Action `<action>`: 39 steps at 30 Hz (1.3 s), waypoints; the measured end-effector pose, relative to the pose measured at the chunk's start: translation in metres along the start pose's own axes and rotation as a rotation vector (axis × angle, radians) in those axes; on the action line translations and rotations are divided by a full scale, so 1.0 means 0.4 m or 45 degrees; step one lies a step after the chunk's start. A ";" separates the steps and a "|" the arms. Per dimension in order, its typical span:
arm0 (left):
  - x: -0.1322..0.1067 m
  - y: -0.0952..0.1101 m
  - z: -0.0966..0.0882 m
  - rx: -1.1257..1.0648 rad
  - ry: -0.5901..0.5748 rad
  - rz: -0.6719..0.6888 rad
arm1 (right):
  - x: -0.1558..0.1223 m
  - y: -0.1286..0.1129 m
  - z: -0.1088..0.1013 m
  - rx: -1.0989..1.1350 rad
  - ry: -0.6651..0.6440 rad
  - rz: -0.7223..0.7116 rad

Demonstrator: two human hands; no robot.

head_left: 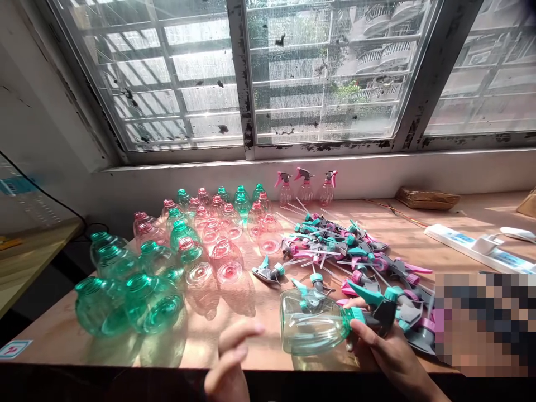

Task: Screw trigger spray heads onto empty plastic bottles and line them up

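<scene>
My right hand [391, 349] grips a clear green spray bottle [312, 329] around its neck. The bottle lies on its side in the air above the table's front edge, its base pointing left. On its neck sits a grey and teal trigger sprayer head [379, 312]. To the left of the bottle's base, my left hand [234, 357] is raised with its fingers apart and touches nothing. Behind the bottle spreads a pile of pink, teal and grey trigger sprayer heads [330, 245] with white dip tubes. One loose sprayer head [268, 272] lies apart on the left.
Several open green bottles [100, 307] and pink bottles [228, 259] stand on the left of the wooden table [205, 349]. Three pink spray bottles [305, 190] stand by the wall. A power strip [481, 248] and a brown wrapped block [427, 198] lie at right.
</scene>
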State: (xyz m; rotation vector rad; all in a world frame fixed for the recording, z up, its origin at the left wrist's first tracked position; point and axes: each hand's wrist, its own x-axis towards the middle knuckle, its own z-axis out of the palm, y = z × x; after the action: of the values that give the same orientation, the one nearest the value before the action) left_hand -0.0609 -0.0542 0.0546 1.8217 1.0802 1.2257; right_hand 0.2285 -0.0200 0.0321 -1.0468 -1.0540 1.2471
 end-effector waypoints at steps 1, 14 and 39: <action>0.023 -0.017 -0.007 0.059 0.216 0.145 | -0.001 0.003 -0.001 -0.017 0.009 0.004; 0.108 -0.088 -0.019 0.134 -0.483 -0.107 | 0.000 0.032 0.008 0.003 0.036 0.052; 0.134 -0.057 -0.026 0.337 -0.571 -0.175 | -0.001 -0.001 0.014 -0.031 0.023 -0.001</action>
State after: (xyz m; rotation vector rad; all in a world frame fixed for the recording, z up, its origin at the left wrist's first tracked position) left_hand -0.0651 0.0047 0.0585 2.0501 1.1184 0.5709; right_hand 0.2233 -0.0203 0.0337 -1.0746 -1.0578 1.2246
